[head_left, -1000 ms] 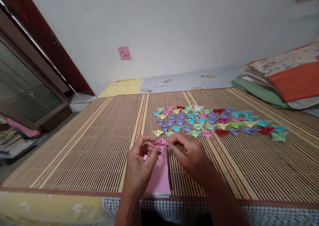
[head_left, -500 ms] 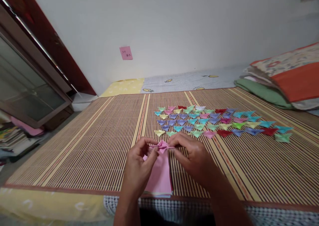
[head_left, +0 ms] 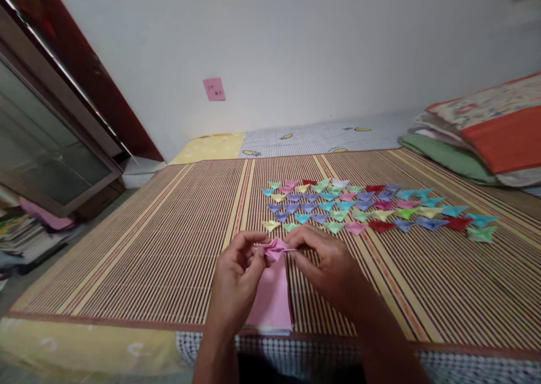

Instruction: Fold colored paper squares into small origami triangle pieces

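Between my two hands is a small pink origami paper boat (head_left: 276, 248), its pointed ends pinched from both sides. My left hand (head_left: 239, 277) grips its left end between thumb and fingers. The right end sits in the fingertips of my right hand (head_left: 327, 268). Below the boat lies a stack of paper sheets (head_left: 270, 305), pink on top with other colours showing at the edges; my left hand covers part of it. Beyond my hands, rows of folded paper boats (head_left: 336, 226) in many colours rest on the striped bamboo mat (head_left: 177, 248).
Folded bedding and a red-and-patterned pillow (head_left: 499, 141) are piled at the right. A pink note (head_left: 214, 89) is stuck on the white wall. At the left stand a glass-fronted cabinet (head_left: 54, 141) and piled books (head_left: 25, 232). The mat's front edge is close to me.
My left fingers and thumb have shifted slightly on the pink paper boat's left end. My right hand keeps nearly the same hold, and the rows of boats stay put.
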